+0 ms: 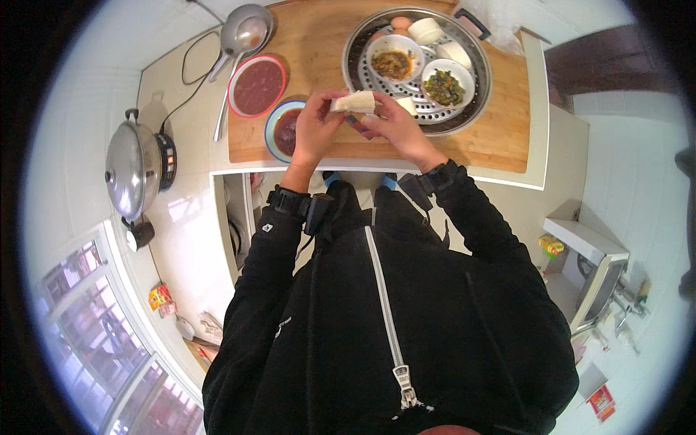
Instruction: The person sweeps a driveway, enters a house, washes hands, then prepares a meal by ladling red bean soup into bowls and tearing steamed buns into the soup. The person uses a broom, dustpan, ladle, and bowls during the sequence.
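Between my left hand (316, 126) and my right hand (401, 126) is a piece of white steamed bun (354, 102), held at both ends by the fingers. It is above the front edge of the wooden board (500, 144). Just beyond my right hand lies a round metal steamer tray (485, 92) with a perforated plate. On it stand a bowl of brown-orange chopped food (392, 64) and a bowl of chopped greens (447, 88). Several eggs (401, 23) and white buns (426, 31) lie there too; another bun piece (406, 105) is partly hidden by my right hand.
Close to my left hand is a blue-rimmed bowl of dark red soup (286, 133). A red-rimmed bowl (257, 86), a ladle (222, 111) and a metal pan (242, 27) are farther left. A lidded wok (130, 168) sits on an electric cooker (168, 160) with a cord.
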Available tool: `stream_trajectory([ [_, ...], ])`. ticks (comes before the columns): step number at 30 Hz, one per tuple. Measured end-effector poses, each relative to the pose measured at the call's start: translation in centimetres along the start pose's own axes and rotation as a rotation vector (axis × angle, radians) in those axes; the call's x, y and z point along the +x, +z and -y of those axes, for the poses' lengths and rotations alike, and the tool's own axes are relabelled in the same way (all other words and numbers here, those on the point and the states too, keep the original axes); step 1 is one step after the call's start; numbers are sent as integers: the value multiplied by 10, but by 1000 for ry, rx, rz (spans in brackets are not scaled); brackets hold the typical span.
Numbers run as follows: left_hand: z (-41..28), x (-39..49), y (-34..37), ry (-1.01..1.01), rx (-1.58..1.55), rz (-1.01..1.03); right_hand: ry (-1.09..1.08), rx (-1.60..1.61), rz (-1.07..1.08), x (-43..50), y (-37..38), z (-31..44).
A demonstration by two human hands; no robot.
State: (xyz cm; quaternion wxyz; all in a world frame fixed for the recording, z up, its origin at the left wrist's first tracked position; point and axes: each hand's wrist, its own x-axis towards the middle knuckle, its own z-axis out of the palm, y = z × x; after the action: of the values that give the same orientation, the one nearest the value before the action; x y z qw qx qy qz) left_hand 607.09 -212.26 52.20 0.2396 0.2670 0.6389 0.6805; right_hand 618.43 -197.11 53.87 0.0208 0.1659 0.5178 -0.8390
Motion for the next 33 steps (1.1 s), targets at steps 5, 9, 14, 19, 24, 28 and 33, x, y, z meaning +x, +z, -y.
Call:
stream_trajectory([
  [5, -5, -20, -34, 186, 43, -62, -38, -30, 4, 20, 36, -8],
  [9, -4, -32, -60, 232, -7, -105, -113, 11, 24, 39, 67, -21],
  [14, -5, -38, -96, 117, -235, -126, -67, 56, 72, 51, 91, -29],
  [19, 2, -36, -120, 13, -483, -160, 141, 363, 64, 65, 107, -37],
  [24, 9, -31, -138, 5, -507, -14, 121, 351, 80, 73, 117, -45],
  [28, 5, -27, -138, 26, -524, 64, 93, 455, 39, 72, 122, -48],
  [33, -1, -23, -130, -19, -484, -141, -68, 392, -73, 78, 126, -49],
])
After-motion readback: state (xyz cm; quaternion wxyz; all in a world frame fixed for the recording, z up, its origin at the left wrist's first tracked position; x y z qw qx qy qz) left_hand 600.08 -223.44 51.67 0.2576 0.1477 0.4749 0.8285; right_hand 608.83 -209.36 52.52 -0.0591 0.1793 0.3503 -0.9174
